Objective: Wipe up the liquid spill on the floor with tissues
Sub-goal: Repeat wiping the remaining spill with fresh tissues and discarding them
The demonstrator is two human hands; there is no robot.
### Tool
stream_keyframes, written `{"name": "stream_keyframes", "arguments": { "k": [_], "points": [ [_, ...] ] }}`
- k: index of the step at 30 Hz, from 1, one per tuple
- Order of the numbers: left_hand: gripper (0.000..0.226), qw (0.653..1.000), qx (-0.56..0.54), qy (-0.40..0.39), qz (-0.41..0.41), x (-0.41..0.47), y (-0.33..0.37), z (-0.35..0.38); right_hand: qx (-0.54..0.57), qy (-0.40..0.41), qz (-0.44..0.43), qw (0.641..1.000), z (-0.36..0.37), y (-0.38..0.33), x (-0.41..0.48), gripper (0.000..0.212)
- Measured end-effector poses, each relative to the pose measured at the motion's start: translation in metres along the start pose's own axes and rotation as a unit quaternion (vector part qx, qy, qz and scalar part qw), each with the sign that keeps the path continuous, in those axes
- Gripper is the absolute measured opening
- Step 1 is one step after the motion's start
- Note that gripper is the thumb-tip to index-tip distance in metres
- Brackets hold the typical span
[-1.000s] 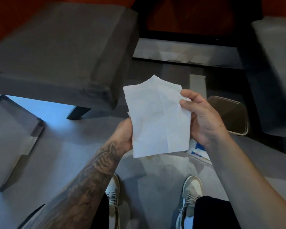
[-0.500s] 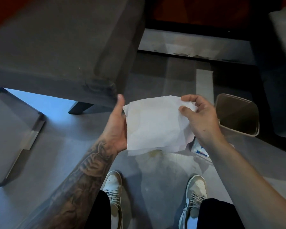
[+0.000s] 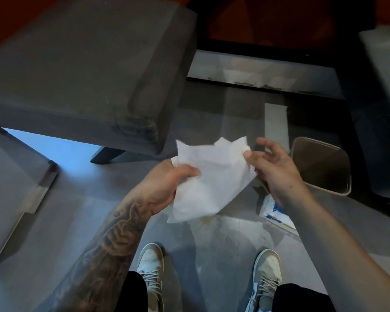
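A white tissue [image 3: 212,179] hangs crumpled in the air above the grey floor. My left hand [image 3: 167,183] grips its left edge between thumb and fingers. My right hand [image 3: 273,170] touches its right edge with the thumb, and its fingers are spread. A faint yellowish wet patch, the spill [image 3: 209,219], shows on the floor just below the tissue, partly hidden by it. A blue and white tissue pack [image 3: 277,212] lies on the floor under my right wrist.
A grey upholstered seat [image 3: 81,70] stands at the upper left, with a glass table [image 3: 11,188] at the left edge. A small bin [image 3: 322,165] sits right of my hand. Another grey seat [image 3: 383,86] is far right. My two shoes [image 3: 151,271] are below.
The flat tissue has been folded and bunched up. My left hand closed its thumb over the left edge, and my right hand's fingers have opened off the right edge.
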State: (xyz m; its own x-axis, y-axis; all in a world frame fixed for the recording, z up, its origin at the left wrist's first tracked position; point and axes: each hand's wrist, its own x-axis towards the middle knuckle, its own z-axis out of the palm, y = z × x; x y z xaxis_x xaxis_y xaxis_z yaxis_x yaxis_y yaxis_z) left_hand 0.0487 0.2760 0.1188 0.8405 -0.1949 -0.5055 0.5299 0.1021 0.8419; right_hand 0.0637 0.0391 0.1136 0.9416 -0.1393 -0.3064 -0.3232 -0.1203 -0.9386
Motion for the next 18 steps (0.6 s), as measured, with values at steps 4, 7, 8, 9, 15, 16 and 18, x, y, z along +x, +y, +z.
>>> {"name": "stream_keyframes", "arguments": {
  "k": [4, 7, 8, 9, 15, 16, 18],
  "points": [
    [0.007, 0.984, 0.174, -0.029, 0.013, -0.002, 0.001, 0.007, -0.21, -0.054, -0.164, 0.962, 0.006, -0.011, -0.019, 0.07],
    [0.007, 0.982, 0.182, -0.037, 0.025, -0.002, 0.0, 0.015, -0.142, -0.157, -0.185, 0.959, 0.016, -0.013, -0.031, 0.059],
    [0.008, 0.983, 0.179, -0.033, 0.027, -0.002, 0.0, 0.015, -0.13, -0.162, -0.195, 0.959, 0.017, -0.014, -0.032, 0.056],
    [0.011, 0.985, 0.168, -0.03, 0.021, -0.002, 0.0, 0.014, -0.112, -0.155, -0.204, 0.96, 0.017, -0.015, -0.032, 0.054],
    [0.037, 0.999, 0.014, -0.038, -0.036, -0.003, 0.003, 0.01, -0.127, -0.122, -0.185, 0.967, 0.013, -0.023, -0.033, 0.026],
    [0.042, 0.997, -0.019, -0.051, -0.048, -0.004, 0.003, 0.01, -0.134, -0.105, -0.181, 0.969, 0.012, -0.022, -0.032, 0.021],
    [0.044, 0.992, -0.088, -0.057, -0.076, -0.005, 0.003, 0.01, -0.137, -0.077, -0.163, 0.974, 0.01, -0.022, -0.029, 0.012]
  ]
}}
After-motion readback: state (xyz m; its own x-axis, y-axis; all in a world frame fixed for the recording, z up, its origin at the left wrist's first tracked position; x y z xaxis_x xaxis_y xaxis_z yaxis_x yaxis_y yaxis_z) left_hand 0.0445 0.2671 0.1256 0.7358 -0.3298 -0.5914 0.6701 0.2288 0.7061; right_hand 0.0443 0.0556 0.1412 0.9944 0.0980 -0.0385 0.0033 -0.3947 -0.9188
